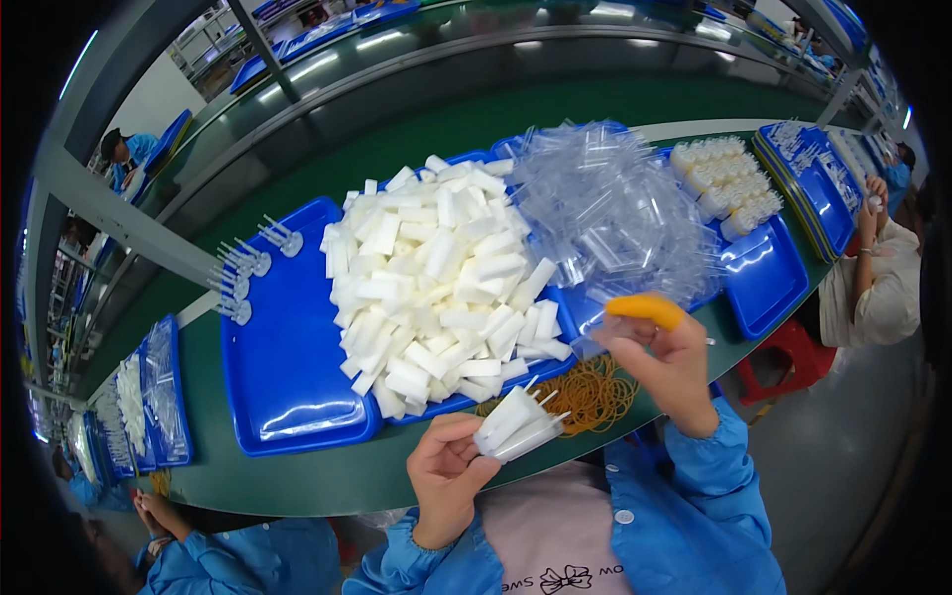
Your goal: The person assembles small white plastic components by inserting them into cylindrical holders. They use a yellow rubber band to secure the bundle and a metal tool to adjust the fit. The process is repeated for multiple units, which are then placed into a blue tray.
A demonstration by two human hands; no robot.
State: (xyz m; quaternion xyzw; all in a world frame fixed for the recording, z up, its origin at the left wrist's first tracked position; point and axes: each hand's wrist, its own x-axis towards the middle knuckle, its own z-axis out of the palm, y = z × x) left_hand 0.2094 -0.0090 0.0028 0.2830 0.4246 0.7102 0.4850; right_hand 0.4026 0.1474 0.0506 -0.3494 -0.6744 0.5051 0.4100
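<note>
Left hand (pixel 446 478): half-curled, fingertips pinching a white bundle with thin stems (pixel 518 426) near the green table's (pixel 297 491) edge.
Right hand (pixel 666 362): partly open, 1 finger under an orange finger cot (pixel 645 309); I can't tell whether it grips anything.
Rubber bands (pixel 600 395): tan heap, just beyond the bundle.
White blocks (pixel 426 278): piled over blue trays (pixel 288 367).

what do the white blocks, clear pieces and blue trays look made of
White blocks: probably foam, with a matte, evenly pale surface.
Clear pieces: likely thin plastic, see-through with sharp glints.
Blue trays: seemingly moulded plastic, glossy, with bright light reflections and rounded corners.
</note>
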